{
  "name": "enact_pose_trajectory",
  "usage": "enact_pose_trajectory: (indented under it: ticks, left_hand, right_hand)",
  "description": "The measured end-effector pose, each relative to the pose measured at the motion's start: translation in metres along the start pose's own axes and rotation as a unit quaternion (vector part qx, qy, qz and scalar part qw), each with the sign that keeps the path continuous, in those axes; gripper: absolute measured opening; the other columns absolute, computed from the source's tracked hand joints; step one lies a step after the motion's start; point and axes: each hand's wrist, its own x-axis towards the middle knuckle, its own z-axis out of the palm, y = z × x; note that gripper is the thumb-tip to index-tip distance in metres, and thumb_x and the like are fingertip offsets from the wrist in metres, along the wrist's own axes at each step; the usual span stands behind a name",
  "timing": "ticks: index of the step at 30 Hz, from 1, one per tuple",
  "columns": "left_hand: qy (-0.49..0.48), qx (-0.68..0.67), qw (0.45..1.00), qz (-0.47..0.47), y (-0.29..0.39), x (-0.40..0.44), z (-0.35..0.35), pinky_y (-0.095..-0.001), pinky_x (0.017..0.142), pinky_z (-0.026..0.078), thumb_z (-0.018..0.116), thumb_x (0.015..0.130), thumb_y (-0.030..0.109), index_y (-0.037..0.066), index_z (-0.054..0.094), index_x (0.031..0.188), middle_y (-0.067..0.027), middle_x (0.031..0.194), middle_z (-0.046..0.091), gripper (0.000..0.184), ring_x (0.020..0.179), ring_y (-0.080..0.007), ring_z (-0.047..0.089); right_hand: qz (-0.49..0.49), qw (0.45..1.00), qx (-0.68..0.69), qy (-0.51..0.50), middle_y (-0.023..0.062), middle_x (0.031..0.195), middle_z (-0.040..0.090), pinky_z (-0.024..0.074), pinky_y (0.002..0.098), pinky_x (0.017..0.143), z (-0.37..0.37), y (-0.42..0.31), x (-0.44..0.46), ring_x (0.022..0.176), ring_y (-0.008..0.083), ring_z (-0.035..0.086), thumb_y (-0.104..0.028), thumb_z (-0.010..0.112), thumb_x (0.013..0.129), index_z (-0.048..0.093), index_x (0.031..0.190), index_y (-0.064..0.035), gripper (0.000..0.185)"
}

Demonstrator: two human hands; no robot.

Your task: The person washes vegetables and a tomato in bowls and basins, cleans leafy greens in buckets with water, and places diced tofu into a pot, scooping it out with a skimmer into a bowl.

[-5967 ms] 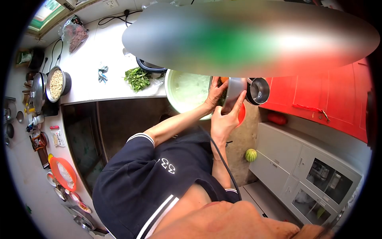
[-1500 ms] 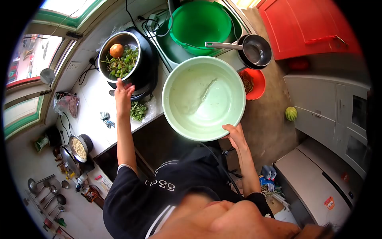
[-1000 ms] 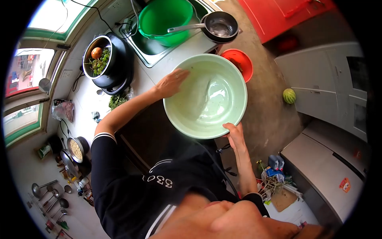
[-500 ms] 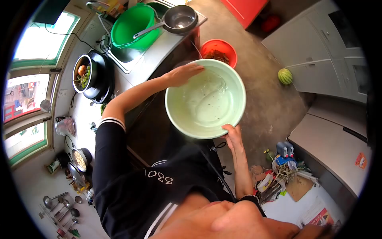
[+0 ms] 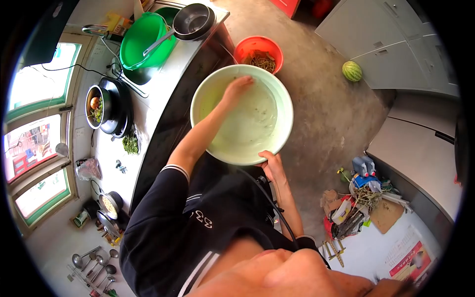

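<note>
A pale green basin [image 5: 208, 141] with shallow water and small dark bits in it is held in front of my body. My right hand [image 5: 272, 167] grips its near rim, thumb over the edge and fingers underneath. Inside the basin, by the far wall, is my left hand [image 5: 238, 90]; its fingers look stretched out and slightly blurred, with nothing visible in them. Just beyond the basin, a red bucket [image 5: 241, 48] with brownish-green plant scraps stands on the floor.
Along the left runs a counter [image 5: 161, 94] with a green tub [image 5: 136, 47], a long-handled pan [image 5: 194, 22], a pot of produce [image 5: 89, 116] and leafy greens [image 5: 130, 143]. A watermelon [image 5: 352, 71] lies by grey cabinets [image 5: 363, 42]. A pile of clutter [image 5: 354, 210] sits at right.
My left hand has moved from the basin's far-left rim down into the basin. The basin appears shifted slightly left and up in view, and the water has swirled. My right hand keeps its hold.
</note>
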Motion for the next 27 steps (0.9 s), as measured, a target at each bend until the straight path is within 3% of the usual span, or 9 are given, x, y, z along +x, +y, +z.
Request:
enact_pose_trajectory:
  ticks: [5,10,12,14,16,20,22,24,27]
  left_hand:
    - [-0.11,0.013,0.991,-0.074,-0.052,0.035,0.035,-0.0347,0.083,0.051,0.061,0.09,0.01,0.0,0.066,0.101,-0.011,0.098,0.067,0.016,0.092,-0.0211,0.063]
    - [-0.22,0.327,0.912,-0.117,-0.074,-0.027,0.083,-0.031,0.079,0.048,0.059,0.089,0.01,0.004,0.065,0.097,-0.0065,0.094,0.066,0.012,0.087,-0.0178,0.061]
    - [-0.238,0.456,0.856,-0.046,-0.083,-0.061,0.09,-0.0306,0.073,0.045,0.061,0.076,0.003,0.007,0.06,0.085,-0.004,0.083,0.059,0.009,0.079,-0.0166,0.057]
    - [-0.296,0.561,0.768,0.092,-0.099,-0.08,0.063,-0.0361,0.077,0.044,0.058,0.085,0.01,0.006,0.055,0.087,-0.0093,0.084,0.055,0.005,0.083,-0.0236,0.057]
    - [-0.336,0.636,0.694,0.008,-0.069,-0.104,0.043,-0.04,0.084,0.045,0.053,0.091,0.015,0.006,0.058,0.097,-0.0154,0.102,0.059,0.013,0.099,-0.0306,0.058]
    - [-0.282,0.933,0.216,-0.061,0.016,-0.121,0.043,-0.0399,0.098,0.042,0.048,0.094,0.021,0.009,0.059,0.125,-0.0125,0.127,0.055,0.035,0.123,-0.0308,0.05]
    - [-0.18,0.974,0.132,0.045,0.017,-0.091,-0.001,-0.0385,0.095,0.043,0.052,0.089,0.018,0.011,0.059,0.122,-0.0128,0.124,0.055,0.035,0.122,-0.0278,0.051]
    - [-0.068,0.976,0.116,0.172,0.01,-0.06,-0.011,-0.0432,0.095,0.044,0.056,0.085,0.015,0.01,0.058,0.12,-0.0153,0.12,0.055,0.036,0.119,-0.0279,0.053]
    - [-0.024,0.929,0.286,0.234,-0.008,-0.012,0.016,-0.0486,0.096,0.043,0.058,0.083,0.012,0.006,0.056,0.119,-0.017,0.121,0.053,0.037,0.116,-0.0331,0.053]
  right_hand:
    - [-0.017,0.999,0.025,-0.033,0.0148,0.11,0.064,0.0598,0.0409,0.077,-0.005,-0.004,0.012,0.094,0.0247,0.066,0.002,0.059,0.087,0.054,0.122,0.0039,0.036]
    - [-0.076,0.996,0.052,-0.02,0.0138,0.107,0.065,0.058,0.0383,0.08,0.003,-0.021,0.015,0.094,0.024,0.066,0.004,0.06,0.085,0.058,0.115,0.0064,0.03]
    - [-0.098,0.994,0.053,-0.006,0.014,0.108,0.064,0.0573,0.0378,0.081,-0.002,-0.022,0.017,0.095,0.0236,0.065,0.004,0.06,0.085,0.057,0.116,0.0059,0.032]
    - [-0.131,0.991,0.029,0.008,0.0138,0.112,0.062,0.06,0.0384,0.077,-0.018,-0.016,0.022,0.096,0.0237,0.066,0.001,0.059,0.086,0.05,0.125,0.0046,0.04]
    - [-0.15,0.988,0.02,0.02,0.014,0.114,0.061,0.0613,0.0382,0.074,-0.024,-0.013,0.021,0.096,0.0238,0.066,0.0,0.058,0.086,0.047,0.13,0.0038,0.046]
    - [-0.171,0.985,0.0,0.02,0.0151,0.116,0.06,0.0623,0.039,0.072,-0.028,-0.007,0.015,0.098,0.0243,0.066,0.0,0.058,0.085,0.045,0.132,0.0037,0.049]
    - [-0.166,0.986,-0.003,0.019,0.0156,0.117,0.059,0.0628,0.0404,0.072,-0.019,-0.007,0.013,0.098,0.0249,0.066,0.001,0.057,0.085,0.044,0.132,0.0039,0.049]
    - [-0.168,0.986,0.018,0.007,0.0163,0.118,0.059,0.0629,0.0419,0.073,-0.012,-0.008,0.014,0.098,0.0258,0.066,0.001,0.057,0.085,0.044,0.132,0.0043,0.05]
    - [-0.113,0.993,0.013,-0.007,0.0169,0.119,0.058,0.0629,0.0427,0.074,-0.018,-0.006,0.018,0.099,0.0271,0.066,0.001,0.056,0.085,0.043,0.132,0.0046,0.05]
